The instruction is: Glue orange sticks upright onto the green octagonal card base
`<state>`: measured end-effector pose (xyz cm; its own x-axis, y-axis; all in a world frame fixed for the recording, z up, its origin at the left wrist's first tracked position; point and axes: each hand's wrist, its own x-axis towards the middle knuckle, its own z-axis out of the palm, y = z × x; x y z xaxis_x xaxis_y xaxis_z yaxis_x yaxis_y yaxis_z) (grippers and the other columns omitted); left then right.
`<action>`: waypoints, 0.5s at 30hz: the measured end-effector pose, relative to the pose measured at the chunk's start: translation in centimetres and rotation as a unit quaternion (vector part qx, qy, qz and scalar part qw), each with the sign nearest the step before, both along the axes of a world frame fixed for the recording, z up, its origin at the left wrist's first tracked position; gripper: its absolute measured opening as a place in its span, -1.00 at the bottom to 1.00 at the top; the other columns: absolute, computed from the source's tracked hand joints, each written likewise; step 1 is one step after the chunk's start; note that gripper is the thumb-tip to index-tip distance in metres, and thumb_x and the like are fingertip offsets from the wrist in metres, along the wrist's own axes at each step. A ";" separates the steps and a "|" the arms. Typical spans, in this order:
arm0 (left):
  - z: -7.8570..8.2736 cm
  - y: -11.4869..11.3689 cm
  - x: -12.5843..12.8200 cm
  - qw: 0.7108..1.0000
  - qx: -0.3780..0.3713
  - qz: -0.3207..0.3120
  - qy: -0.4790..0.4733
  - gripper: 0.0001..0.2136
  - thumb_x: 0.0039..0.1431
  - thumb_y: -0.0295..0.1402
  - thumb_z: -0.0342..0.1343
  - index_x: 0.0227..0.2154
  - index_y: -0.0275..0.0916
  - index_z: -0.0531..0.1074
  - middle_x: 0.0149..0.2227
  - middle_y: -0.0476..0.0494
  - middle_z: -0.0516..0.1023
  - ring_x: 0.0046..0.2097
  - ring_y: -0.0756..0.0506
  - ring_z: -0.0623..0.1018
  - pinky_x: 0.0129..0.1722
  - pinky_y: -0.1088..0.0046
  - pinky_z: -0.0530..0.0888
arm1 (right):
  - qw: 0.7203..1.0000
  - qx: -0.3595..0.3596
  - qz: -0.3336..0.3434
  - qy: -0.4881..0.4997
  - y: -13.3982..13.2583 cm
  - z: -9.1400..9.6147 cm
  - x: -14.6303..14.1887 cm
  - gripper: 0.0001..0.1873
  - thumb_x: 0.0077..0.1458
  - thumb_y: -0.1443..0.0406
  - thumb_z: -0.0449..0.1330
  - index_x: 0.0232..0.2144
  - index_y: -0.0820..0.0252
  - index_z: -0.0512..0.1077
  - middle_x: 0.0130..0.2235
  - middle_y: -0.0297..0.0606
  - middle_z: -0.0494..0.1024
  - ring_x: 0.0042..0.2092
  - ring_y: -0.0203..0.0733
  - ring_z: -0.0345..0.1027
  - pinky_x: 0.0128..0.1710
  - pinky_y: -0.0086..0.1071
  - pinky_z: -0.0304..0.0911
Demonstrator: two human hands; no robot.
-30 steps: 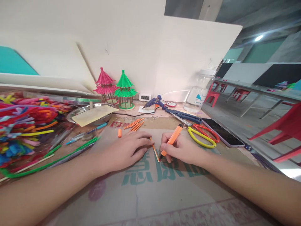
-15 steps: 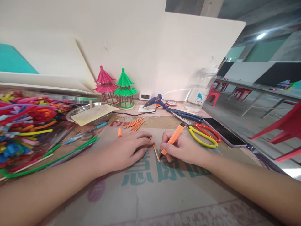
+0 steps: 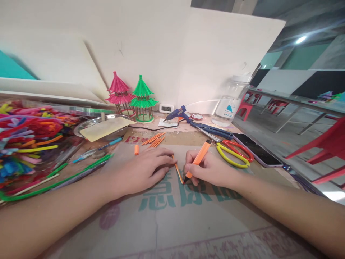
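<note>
A thin wooden stick [image 3: 179, 172], partly coloured orange, lies on the plastic-covered work surface between my hands. The fingertips of my left hand [image 3: 151, 167] pin its far end down, the palm low over the plastic. In my right hand [image 3: 206, 169] is an orange marker [image 3: 198, 158], held in a writing grip with its dark tip at the stick's near end. The marker's orange cap [image 3: 136, 149] stands just beyond my left hand. Several orange sticks [image 3: 155, 140] lie in a loose pile behind it.
Behind are a pink pagoda model [image 3: 118, 91], a green pagoda model [image 3: 142, 97], a glue gun [image 3: 176, 114] and a bottle [image 3: 229, 102]. Scissors [image 3: 234, 156] and a phone [image 3: 257, 150] lie right. At left are pipe cleaners [image 3: 25, 140] and a metal dish [image 3: 81, 126].
The marker tip has shifted very slightly at the stick's near end, where more orange shows. My left hand stays on the far end. The view has tilted a little.
</note>
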<state>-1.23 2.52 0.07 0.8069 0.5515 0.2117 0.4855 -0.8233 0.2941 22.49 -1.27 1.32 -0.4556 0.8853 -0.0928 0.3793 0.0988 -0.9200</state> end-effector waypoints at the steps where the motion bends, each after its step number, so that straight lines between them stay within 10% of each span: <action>1: 0.0 0.0 0.0 1.000 0.001 0.000 0.002 -0.69 0.37 -0.38 -0.06 0.04 -0.09 0.50 0.20 -0.13 0.44 0.18 -0.20 0.46 0.18 0.17 0.40 | 1.000 0.000 -0.005 0.001 0.0 0.0 0.0 -0.84 0.11 0.29 0.14 -0.47 0.13 0.24 -0.63 -0.48 0.39 -0.58 -0.39 0.22 -0.57 -0.52 0.07; 15: 0.1 0.0 0.1 1.000 -0.005 -0.002 -0.005 -0.70 0.37 -0.38 -0.06 0.01 -0.11 0.52 0.19 -0.15 0.44 0.16 -0.20 0.48 0.16 0.19 0.41 | 1.000 0.012 -0.010 0.000 -0.3 0.2 -0.2 -0.85 0.10 0.27 0.13 -0.47 0.13 0.26 -0.63 -0.46 0.39 -0.58 -0.39 0.22 -0.58 -0.52 0.07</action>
